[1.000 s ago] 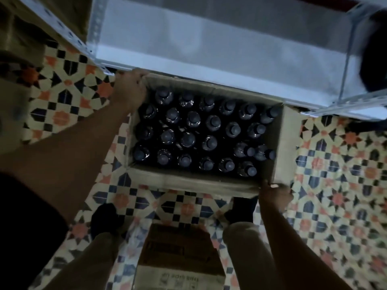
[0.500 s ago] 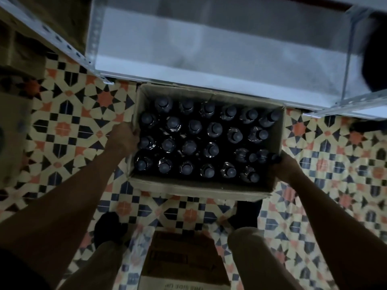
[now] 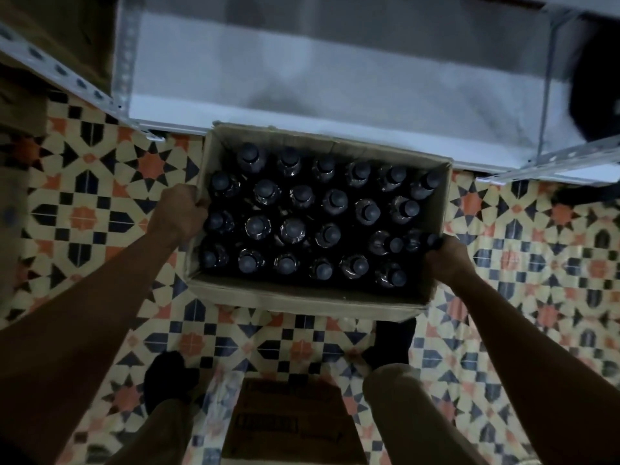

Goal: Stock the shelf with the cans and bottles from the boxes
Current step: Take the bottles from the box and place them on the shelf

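Observation:
An open cardboard box point(image 3: 302, 298) sits on the tiled floor just in front of a white metal shelf point(image 3: 335, 82). Several dark bottles point(image 3: 292, 229) with dark caps stand in rows inside it, a few at the right end leaning. My left hand point(image 3: 177, 213) grips the box's left wall, fingers curled over the rim. On the opposite side my right hand point(image 3: 446, 260) grips the right wall near a leaning bottle. The shelf's lowest board is bare.
A second, shut cardboard box point(image 3: 288, 421) lies on the floor between my feet. Perforated shelf uprights point(image 3: 67, 75) run at the upper left, and another shelf rail point(image 3: 553, 166) sticks out at the right. Patterned floor tiles surround the box.
My left hand slid from the box's far left corner to its left wall, and my right hand moved from the near right corner to the right wall. The side flaps are folded in.

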